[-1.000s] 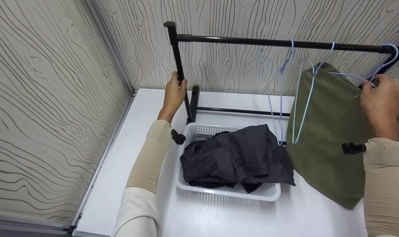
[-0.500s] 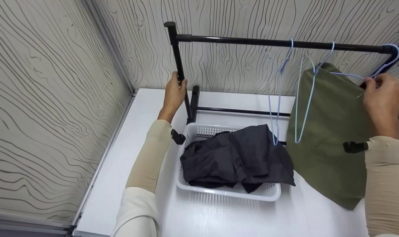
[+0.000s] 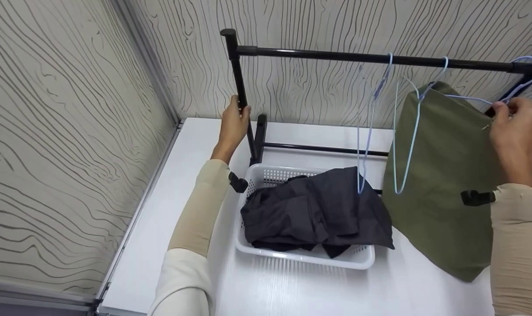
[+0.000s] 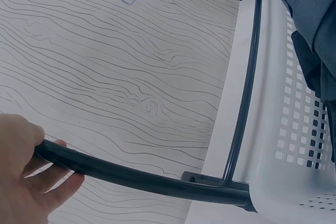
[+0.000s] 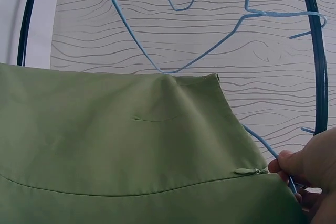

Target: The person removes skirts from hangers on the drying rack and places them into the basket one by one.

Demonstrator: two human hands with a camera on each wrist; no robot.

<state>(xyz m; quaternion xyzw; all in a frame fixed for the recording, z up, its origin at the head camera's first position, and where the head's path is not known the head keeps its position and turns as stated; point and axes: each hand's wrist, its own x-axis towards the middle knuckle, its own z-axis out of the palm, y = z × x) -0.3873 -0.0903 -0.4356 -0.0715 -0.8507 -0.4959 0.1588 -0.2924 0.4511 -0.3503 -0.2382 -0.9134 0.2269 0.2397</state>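
The left hand (image 3: pixel 234 125) grips the left upright of a black rack (image 3: pixel 318 54); in the left wrist view, its fingers curl round that dark pole (image 4: pixel 131 179). At the far right, the right hand (image 3: pixel 518 131) pinches a blue hanger (image 3: pixel 509 94) whose hook is at the rail's right end. An olive green garment (image 3: pixel 446 175) hangs from this hanger, and in the right wrist view its zip pull lies beside the fingertips of the right hand (image 5: pixel 310 171). Two bare blue hangers (image 3: pixel 373 94) hang on the rail to the left, one in front of the garment.
A white perforated basket (image 3: pixel 305 259) holding a dark crumpled garment (image 3: pixel 310 210) stands on the white surface (image 3: pixel 266 289) below the rack. Wood-patterned panels (image 3: pixel 310 26) rise behind and at the left. The rack's lower bar (image 3: pixel 318 148) runs behind the basket.
The right hand has shifted slightly right with the hanger, and the green garment's upper edge has moved along with it. The bare hangers have swung a little. The left hand stays on the upright.
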